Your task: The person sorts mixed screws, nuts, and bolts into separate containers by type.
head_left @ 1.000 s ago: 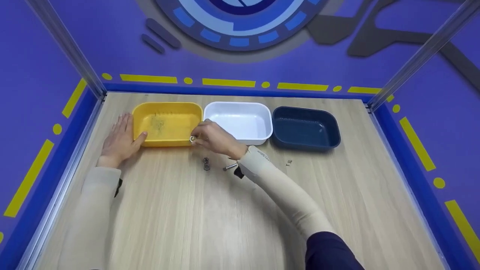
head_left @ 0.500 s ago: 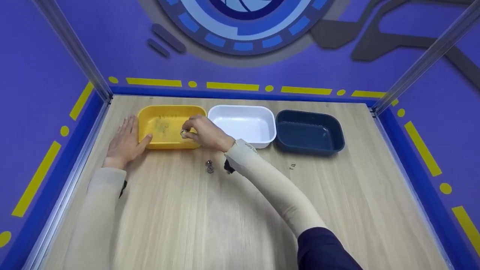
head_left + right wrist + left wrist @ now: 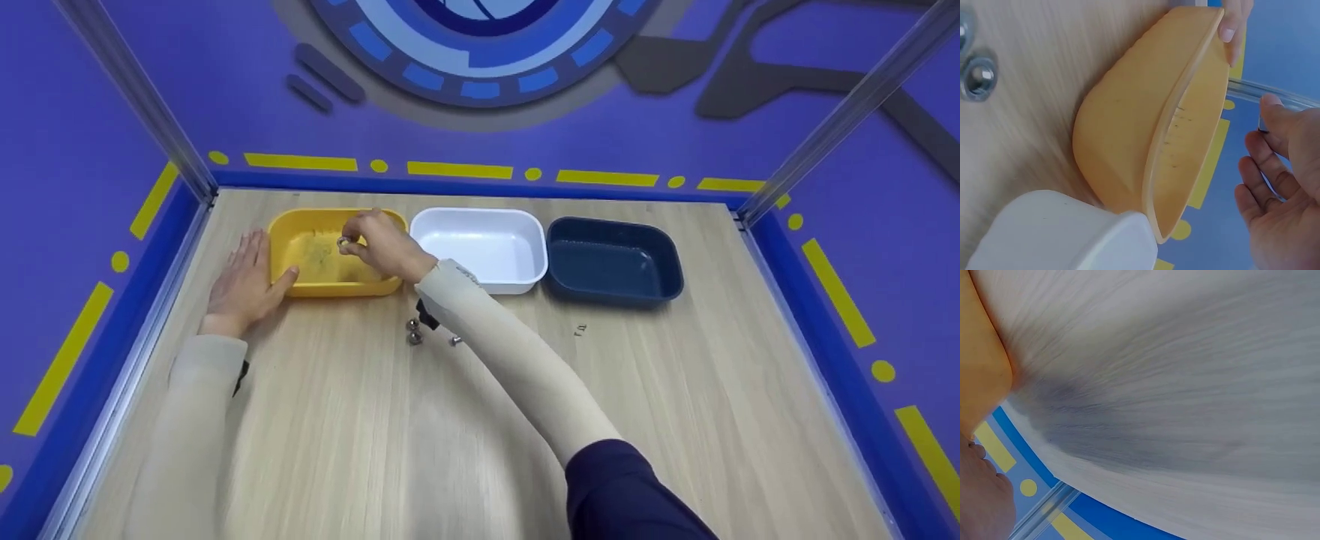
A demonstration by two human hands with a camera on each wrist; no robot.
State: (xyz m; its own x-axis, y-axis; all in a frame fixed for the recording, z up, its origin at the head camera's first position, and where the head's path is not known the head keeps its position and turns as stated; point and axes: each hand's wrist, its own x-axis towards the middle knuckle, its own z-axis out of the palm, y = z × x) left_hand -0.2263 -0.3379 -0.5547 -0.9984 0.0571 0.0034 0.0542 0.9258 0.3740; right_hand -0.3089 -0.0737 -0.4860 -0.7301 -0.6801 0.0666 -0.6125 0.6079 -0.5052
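My right hand (image 3: 384, 241) hovers above the yellow bin (image 3: 337, 289), pinching a small metal nut (image 3: 344, 242) between thumb and fingertips. In the right wrist view only a glint of the nut shows between thumb and index finger. My left hand (image 3: 247, 281) lies along the yellow bin's left side, fingers straight, the thumb at its front corner. Two ring-shaped metal nuts (image 3: 415, 338) sit on the table in front of the bins. A bolt (image 3: 455, 341) lies beside them, partly hidden by the right forearm.
A white bin (image 3: 480, 286) stands against the yellow one, and a dark blue bin (image 3: 615, 294) follows on the right. Small screws (image 3: 580, 330) lie in front of the dark bin. Blue-purple panels (image 3: 472, 187) wall the table at the back and sides.
My right hand has carried the nut leftward and farther back, from the yellow bin's front right corner to over its inside. The left hand has stayed in place.
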